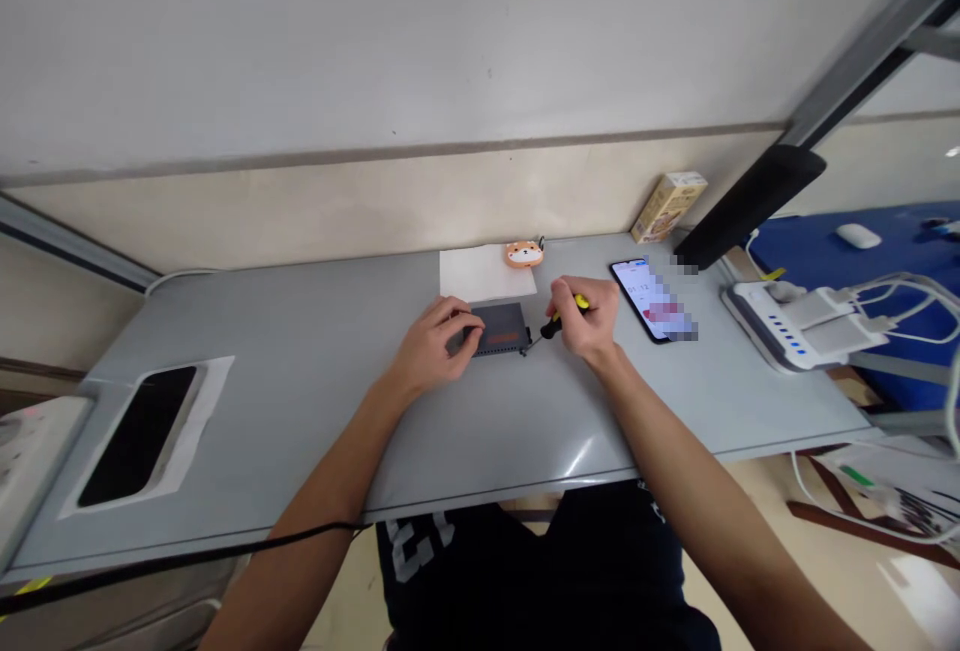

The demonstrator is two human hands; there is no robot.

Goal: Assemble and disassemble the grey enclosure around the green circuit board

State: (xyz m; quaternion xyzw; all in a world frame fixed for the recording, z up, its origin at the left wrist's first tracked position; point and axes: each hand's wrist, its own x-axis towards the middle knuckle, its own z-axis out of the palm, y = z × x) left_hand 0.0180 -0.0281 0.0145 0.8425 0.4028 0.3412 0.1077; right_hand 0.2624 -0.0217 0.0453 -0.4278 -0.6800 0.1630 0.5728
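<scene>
Centrally, a dark box (501, 328) lies on the gray table (300, 431), steadied beneath the left hand's (442, 343) curled fingers; the right hand's (585, 316) fingers close around a yellow-and-black screwdriver (556, 325).

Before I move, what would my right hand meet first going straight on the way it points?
Led by the screwdriver, the right hand would likely meet the right end of the dark box; tip contact is unclear.

Gray table (300, 331) seen across frame. White paper (472, 274) and dark box (501, 323) placed at center; lit phone (646, 298), carton (667, 208), power strip (784, 329) right; white sheet (201, 416) lower left.
</scene>
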